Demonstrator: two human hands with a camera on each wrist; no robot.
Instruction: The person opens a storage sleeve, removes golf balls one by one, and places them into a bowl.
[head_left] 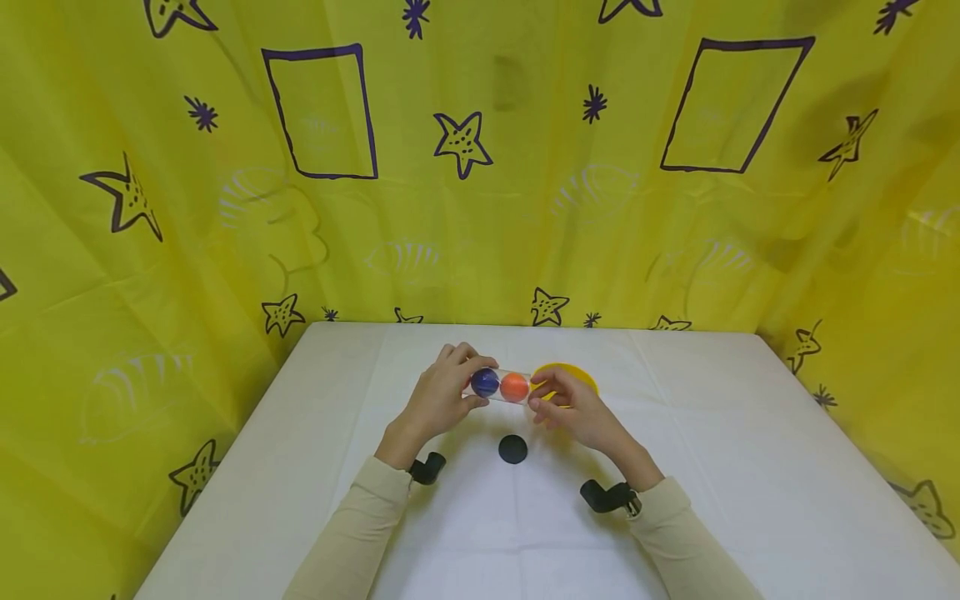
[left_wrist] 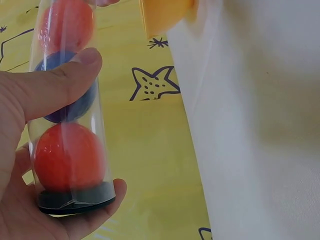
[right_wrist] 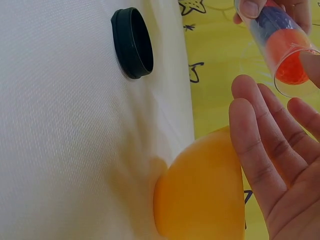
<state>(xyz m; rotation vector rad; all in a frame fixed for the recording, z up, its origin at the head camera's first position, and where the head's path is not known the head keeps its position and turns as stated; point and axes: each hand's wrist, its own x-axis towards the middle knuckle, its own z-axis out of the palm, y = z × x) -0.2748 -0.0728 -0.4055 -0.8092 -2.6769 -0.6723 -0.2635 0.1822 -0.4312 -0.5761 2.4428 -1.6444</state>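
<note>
Yellow curtain (head_left: pixel 60 375), printed with dark stars and rectangles; hangs around the back and sides.
Counter (head_left: pixel 750 433), white-covered; set within the curtain.
Left sleeve (head_left: pixel 352 525), beige, cuff folded at the wrist.
Left black wrist mount (head_left: pixel 427 468), at the inner side of the wrist.
Left hand (head_left: pixel 438 398): clamped on a tube, thumb laid across the wall over the middle ball, fingers around the far side and under the capped end.
Tube (head_left: pixel 500 386), clear, round; held above the counter between the two hands, lying sideways, right-hand end uncapped. Contents, one row of three:
– fitted cap (left_wrist: pixel 75 200), black, closing the left end;
– red-orange ball (left_wrist: pixel 70 157), beside that cap;
– blue ball (head_left: pixel 484 382), middle;
– orange ball (head_left: pixel 514 387), nearest the uncapped mouth.
Loose cap (head_left: pixel 513 449), black, round; on the counter, nearer the wearer than the tube, hollow side up.
Yellow bowl (right_wrist: pixel 200 190), upright on the counter, partly hidden behind the right hand.
Right hand (head_left: pixel 573 408): fingers apart and extended by the tube's mouth, thumb overlapping the rim; contact cannot be told.
Right black wrist mount (head_left: pixel 603 497), at the inner side of the wrist.
Right sleeve (head_left: pixel 690 542), beige, cuff folded.
</note>
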